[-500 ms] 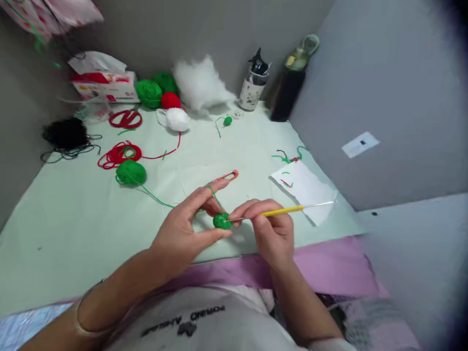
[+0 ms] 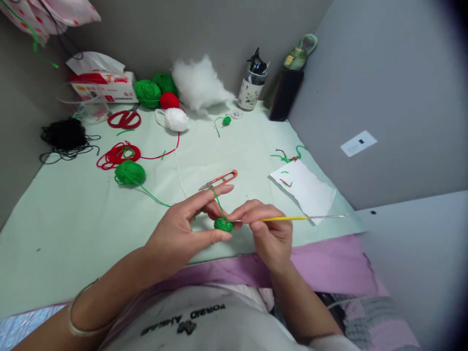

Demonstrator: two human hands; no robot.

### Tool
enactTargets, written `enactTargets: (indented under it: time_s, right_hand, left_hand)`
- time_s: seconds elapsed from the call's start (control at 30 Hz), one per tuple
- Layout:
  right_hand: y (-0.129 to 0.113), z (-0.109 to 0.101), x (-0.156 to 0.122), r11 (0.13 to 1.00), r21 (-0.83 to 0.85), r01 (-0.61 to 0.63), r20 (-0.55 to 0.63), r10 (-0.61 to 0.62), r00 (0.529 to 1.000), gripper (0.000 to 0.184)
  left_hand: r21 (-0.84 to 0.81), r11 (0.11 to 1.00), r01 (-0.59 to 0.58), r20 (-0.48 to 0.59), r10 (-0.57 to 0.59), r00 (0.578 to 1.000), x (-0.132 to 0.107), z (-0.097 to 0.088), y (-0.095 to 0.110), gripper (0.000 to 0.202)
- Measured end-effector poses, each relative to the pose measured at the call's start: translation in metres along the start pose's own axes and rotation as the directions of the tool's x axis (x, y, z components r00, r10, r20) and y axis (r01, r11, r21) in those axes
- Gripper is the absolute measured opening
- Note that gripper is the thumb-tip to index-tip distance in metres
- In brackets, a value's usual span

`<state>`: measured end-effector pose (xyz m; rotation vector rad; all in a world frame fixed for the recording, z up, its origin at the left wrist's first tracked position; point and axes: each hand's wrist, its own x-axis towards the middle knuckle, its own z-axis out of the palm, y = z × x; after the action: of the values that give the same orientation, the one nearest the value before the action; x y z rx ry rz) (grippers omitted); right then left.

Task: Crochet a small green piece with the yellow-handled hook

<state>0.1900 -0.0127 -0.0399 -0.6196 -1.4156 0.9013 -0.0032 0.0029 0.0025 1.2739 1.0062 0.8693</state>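
Observation:
A small green crochet piece is pinched between the thumb and fingers of my left hand. Green yarn runs from the piece up over my left index finger, which is stretched out. My right hand grips a crochet hook by its yellow handle, and the metal tip meets the top of the piece; the very tip is hard to make out. Just beyond my left fingers lie orange thread snips. A green yarn ball rests to the left, its strand leading toward my left hand.
Farther back are red-handled scissors, a white yarn ball, white stuffing, a pen cup and a bottle. Black yarn lies at left. A torn white paper with yarn scraps lies at right, near the partition.
The hook has swung slightly, its far end now lower and farther right. The green piece has tipped a little in my left hand, and my left index finger has shifted, showing more of the snips.

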Motion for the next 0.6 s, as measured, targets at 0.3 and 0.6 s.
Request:
enactTargets:
  time_s: [0.3, 0.6]
  right_hand:
    - [0.007, 0.006, -0.014, 0.919, -0.337, 0.204, -0.037, -0.229, 0.973, 0.032]
    - [0.005, 0.003, -0.001, 0.963, 0.212, -0.168, -0.074, 0.187, 0.980, 0.013]
  left_hand:
    - [-0.223, 0.972, 0.079, -0.001, -0.081, 0.997, 0.000, 0.015, -0.005, 0.071]
    - [-0.196, 0.980, 0.023, -0.001, -0.023, 1.000, 0.000, 0.008, -0.004, 0.066]
